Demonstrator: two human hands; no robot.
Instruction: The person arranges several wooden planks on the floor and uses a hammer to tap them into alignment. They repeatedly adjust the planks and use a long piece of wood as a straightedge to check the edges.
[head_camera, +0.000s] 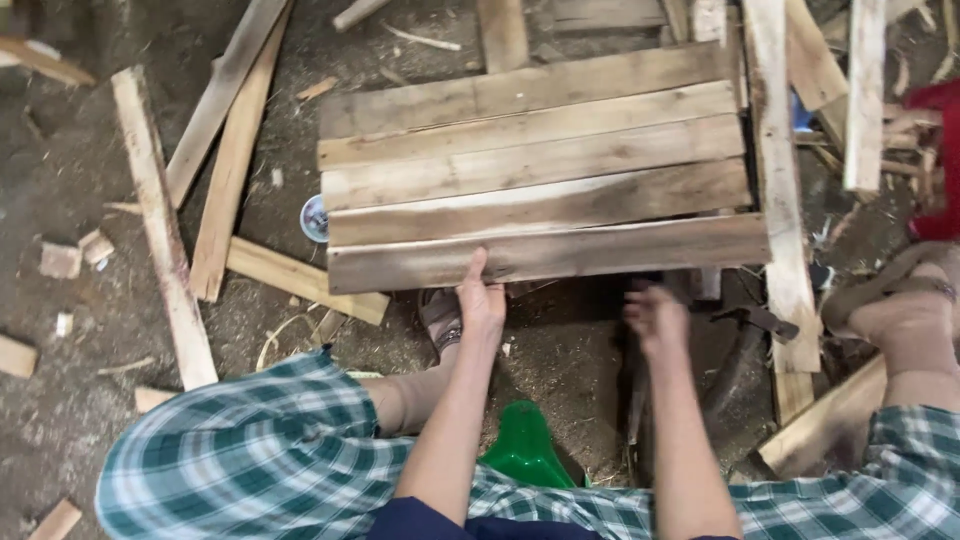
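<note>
One view only — a head-worn camera looking steeply down, close over the person's own knees, at the dirt floor (70, 150) ahead.

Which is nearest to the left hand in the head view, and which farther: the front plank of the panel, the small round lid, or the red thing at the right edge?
From the left hand:
1. Front plank: its near edge is under the fingers.
2. Small round lid: on the ground at the panel's left end.
3. Red thing: at the far right edge.
</note>
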